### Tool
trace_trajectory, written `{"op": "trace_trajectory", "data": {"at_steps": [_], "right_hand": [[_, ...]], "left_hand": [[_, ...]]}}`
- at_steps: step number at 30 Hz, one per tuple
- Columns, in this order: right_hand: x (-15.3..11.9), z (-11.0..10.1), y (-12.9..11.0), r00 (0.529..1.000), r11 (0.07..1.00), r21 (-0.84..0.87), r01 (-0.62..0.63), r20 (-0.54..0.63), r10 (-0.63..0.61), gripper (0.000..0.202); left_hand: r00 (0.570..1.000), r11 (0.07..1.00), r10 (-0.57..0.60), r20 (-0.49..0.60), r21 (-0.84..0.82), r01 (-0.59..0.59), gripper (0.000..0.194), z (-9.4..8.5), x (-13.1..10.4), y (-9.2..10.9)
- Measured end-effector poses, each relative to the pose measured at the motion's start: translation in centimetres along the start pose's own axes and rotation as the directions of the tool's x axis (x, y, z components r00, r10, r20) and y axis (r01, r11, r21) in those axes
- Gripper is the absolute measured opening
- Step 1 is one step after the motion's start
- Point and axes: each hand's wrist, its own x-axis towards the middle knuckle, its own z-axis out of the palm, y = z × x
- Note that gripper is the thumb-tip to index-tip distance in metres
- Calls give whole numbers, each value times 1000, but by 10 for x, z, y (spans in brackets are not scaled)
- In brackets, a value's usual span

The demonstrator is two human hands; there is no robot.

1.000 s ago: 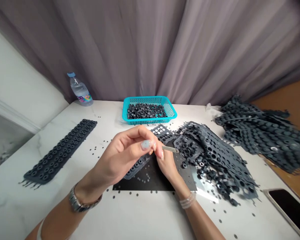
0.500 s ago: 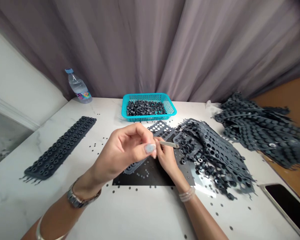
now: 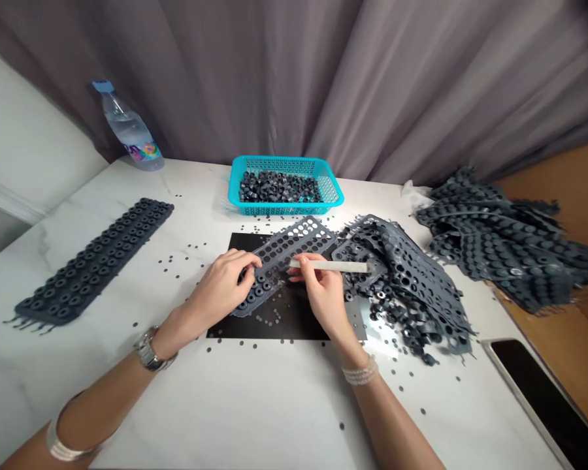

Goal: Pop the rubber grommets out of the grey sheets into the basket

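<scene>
A dark grey rubber sheet [image 3: 294,247] lies slanted across a black mat [image 3: 294,321]. Its far part has open round holes, while raised rings remain at its near left end. My left hand [image 3: 228,279] rests at that end, fingers curled in and thumb close to the index finger; whatever they pinch is hidden. In my right hand [image 3: 326,290] is a pale, flat, stick-like tool [image 3: 350,266], gripped between thumb and fingers. It points left, its tip low over the middle of the sheet. Small black discs lie on the mat below the sheet.
A turquoise basket [image 3: 287,207] of black rings stands at the back. To the left are another ringed sheet [image 3: 98,261] and a water bottle [image 3: 130,134]. Holed sheets [image 3: 411,274], loose rings [image 3: 411,329], a sheet pile [image 3: 500,235] and a phone [image 3: 543,398] lie to the right.
My left hand has come down from in front of the camera to the sheet's near left end. The tool in my right hand has swung level, and the view has tilted slightly downward.
</scene>
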Motion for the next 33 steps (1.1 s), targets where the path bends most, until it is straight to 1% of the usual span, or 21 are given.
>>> {"op": "trace_trajectory", "data": {"at_steps": [3, 6, 8, 11, 17, 25, 28, 30, 33], "right_hand": [[-4, 3, 2, 993, 998, -63, -2, 114, 9, 35], [-6, 4, 4, 981, 981, -188, 42, 192, -5, 35], [-6, 6, 4, 975, 959, -269, 86, 219, -26, 36], [-7, 7, 4, 966, 934, -328, 144, 253, -60, 39], [-8, 9, 0, 941, 882, -396, 255, 310, -133, 34], [-8, 10, -1, 913, 842, -430, 326, 375, -161, 28], [-9, 13, -3, 901, 809, -466, 358, 401, -168, 26], [-9, 15, -4, 904, 790, -495, 363, 394, -168, 27], [-9, 17, -2, 914, 782, -516, 349, 372, -162, 27]], "left_hand": [[996, 994, 75, 48, 82, -79, 18, 6, -6, 8], [987, 986, 123, 104, 99, -133, 17, 12, -9, 14], [985, 987, 121, 119, 90, -133, 16, 17, -11, 15], [987, 989, 97, 126, 98, -110, 16, 23, -13, 15], [989, 980, 100, 110, 160, -117, 17, 28, -14, 17], [994, 980, 62, 95, 185, -79, 15, 34, -11, 17], [996, 988, 34, 86, 150, -46, 19, 32, -11, 17], [997, 997, 2, 83, 73, -8, 19, 29, -12, 16], [995, 994, -77, 59, -74, 81, 14, 24, -17, 12]]}}
